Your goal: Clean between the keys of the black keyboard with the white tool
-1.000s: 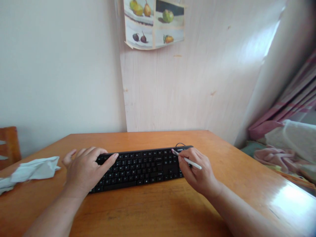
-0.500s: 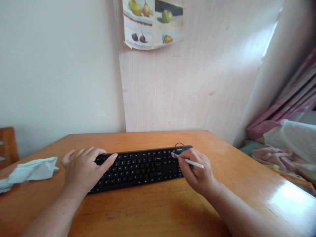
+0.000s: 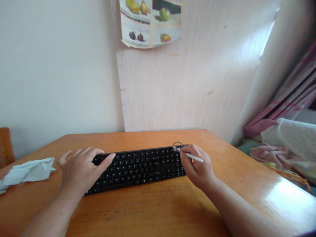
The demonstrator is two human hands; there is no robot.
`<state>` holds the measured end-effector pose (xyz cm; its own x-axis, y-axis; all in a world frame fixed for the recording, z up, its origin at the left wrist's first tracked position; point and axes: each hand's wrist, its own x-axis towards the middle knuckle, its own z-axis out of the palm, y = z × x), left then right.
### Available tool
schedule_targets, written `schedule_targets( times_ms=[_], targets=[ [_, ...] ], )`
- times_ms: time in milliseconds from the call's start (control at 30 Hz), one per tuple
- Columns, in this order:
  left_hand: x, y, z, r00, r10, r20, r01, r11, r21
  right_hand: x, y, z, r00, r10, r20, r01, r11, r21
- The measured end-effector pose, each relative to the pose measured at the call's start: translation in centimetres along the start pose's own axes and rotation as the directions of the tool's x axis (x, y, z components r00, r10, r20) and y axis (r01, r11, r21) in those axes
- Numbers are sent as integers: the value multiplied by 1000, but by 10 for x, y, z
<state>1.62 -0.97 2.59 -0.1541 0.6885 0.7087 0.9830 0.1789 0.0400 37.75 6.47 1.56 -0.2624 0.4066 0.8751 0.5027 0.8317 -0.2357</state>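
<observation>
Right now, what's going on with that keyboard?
A person is working on the black keyboard, which lies on the wooden table. The left hand holds it near its left end, with the thumb over the top. The right hand holds a thin white tool, maybe a small brush, its tip at the far edge toward the right end. Whether the tip touches is hard to tell. A crumpled white cloth or paper lies off to the left.

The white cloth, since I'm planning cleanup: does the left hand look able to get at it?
Probably yes: nothing visible blocks the way from the left hand to the nearby white cloth, though that hand would likely have to leave the keyboard first.
</observation>
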Motion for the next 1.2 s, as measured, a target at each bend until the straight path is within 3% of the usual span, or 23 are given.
schedule_targets(
  times_ms=[467,567,967,1200],
  targets=[
    [1,2,-1,1000,5,0,-5,1000,-4,0,-1,0,1000,16,15,-16,1000,-10],
    [1,2,-2,1000,5,0,-5,1000,-3,-1,-4,-2,1000,-5,8,4,998,60],
    [-2,1,0,1000,-2,-12,2,1000,3,-2,-14,7,975,-141,171,89,956,280],
    [-1,2,0,1000,-4,-31,4,1000,-7,2,-11,3,979,-52,199,37,996,79]
  ],
)
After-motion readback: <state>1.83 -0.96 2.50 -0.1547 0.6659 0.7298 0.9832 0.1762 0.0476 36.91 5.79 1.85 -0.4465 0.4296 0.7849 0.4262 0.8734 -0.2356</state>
